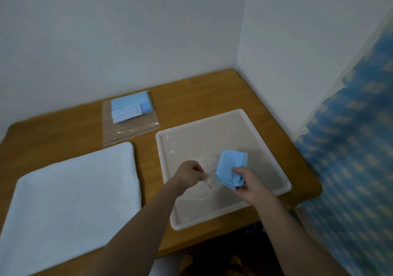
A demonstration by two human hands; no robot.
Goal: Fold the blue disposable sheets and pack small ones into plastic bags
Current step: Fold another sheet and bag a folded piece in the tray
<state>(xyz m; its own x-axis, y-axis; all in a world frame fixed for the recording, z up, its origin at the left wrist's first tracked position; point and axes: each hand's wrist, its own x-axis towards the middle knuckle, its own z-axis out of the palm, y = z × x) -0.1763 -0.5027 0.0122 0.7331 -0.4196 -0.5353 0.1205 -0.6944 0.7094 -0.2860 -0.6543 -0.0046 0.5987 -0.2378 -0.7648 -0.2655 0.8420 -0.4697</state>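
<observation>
White corner walls, wooden table, blue patterned curtain

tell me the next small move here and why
Probably slide the folded sheet into the bag. The right hand grips the sheet just beside the bag's mouth, which the left hand pinches at its edge over the tray. The sheet looks still outside the bag, so easing its near corner through the opening seems the natural step.
</observation>
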